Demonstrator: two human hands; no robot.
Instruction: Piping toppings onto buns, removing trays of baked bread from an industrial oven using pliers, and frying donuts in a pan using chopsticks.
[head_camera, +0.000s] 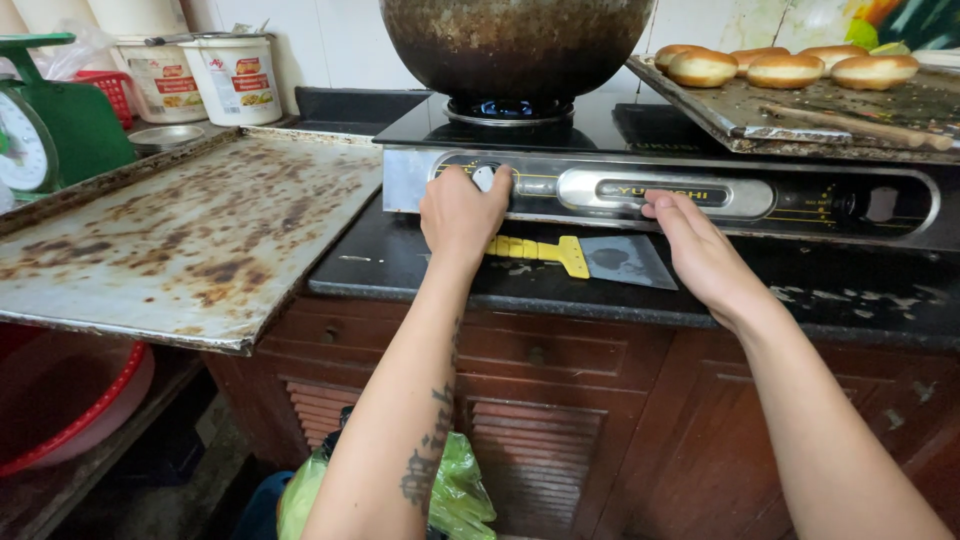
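Observation:
My left hand grips the left control knob on the front panel of a steel gas stove. A blue flame burns under a large blackened pot on the left burner. My right hand rests with its fingertips against the stove's front panel, fingers apart, holding nothing. Between my hands a scraper with a yellow handle and a grey metal blade lies on the dark counter.
A big stained baking tray lies left of the stove, overhanging the counter. Another tray at the back right carries several browned buns and a wooden stick. A green scale, white tubs, and a red basin are at left.

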